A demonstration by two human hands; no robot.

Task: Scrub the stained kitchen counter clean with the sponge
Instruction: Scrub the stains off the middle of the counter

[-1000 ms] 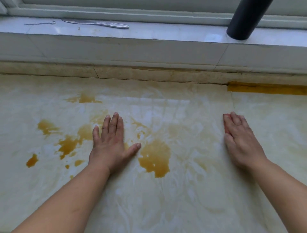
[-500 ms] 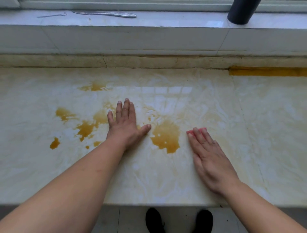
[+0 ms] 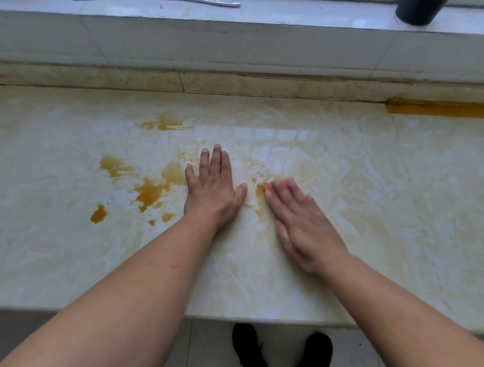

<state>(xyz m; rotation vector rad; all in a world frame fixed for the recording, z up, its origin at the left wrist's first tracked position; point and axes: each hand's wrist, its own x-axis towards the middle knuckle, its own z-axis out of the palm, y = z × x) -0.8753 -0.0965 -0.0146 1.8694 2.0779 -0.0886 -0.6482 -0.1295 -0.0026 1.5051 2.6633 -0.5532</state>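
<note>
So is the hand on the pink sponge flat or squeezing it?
Flat. The right hand presses straight fingers down on the pink sponge, which peeks out past the fingertips on the stained pale marble counter.

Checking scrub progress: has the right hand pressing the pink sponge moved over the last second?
Yes. The right hand with the pink sponge slid left across the cream marble counter, covering the large brown stain beside the resting left hand.

A dark cylinder [image 3: 419, 11] and a metal utensil [image 3: 209, 2] sit on the window ledge [image 3: 288, 13] (black shoes [image 3: 281, 345] below).
</note>
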